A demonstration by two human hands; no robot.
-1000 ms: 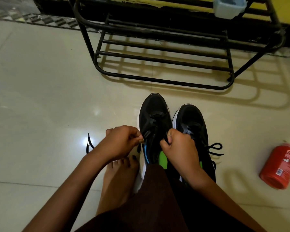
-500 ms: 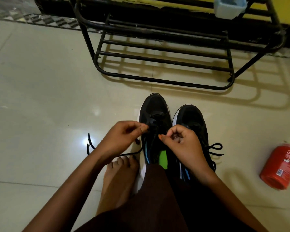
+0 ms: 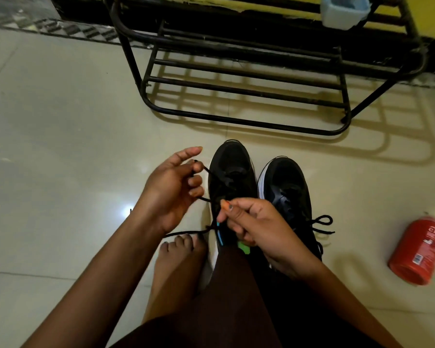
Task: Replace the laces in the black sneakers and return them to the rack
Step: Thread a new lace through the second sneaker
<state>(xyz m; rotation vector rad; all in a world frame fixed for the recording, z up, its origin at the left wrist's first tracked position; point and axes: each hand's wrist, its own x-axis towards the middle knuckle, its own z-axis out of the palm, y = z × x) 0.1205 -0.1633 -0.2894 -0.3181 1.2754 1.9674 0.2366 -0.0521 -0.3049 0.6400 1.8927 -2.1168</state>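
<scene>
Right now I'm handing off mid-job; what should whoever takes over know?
Left hand: holds a black lace looped round its fingers.
Right hand: pinches the lace above the unfinished sneaker.
Both sneakers stand on the floor before the rack; the second sneaker shows a tied bow.
Done: one shoe apparently laced.
Left: finish and tie this lace, then put both on the rack.

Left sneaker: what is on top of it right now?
Over the left sneaker runs a black lace, held by the left hand and pinched by the right hand. That hand and a dark-clad leg cover its rear, so the upper eyelets cannot be seen.
</scene>
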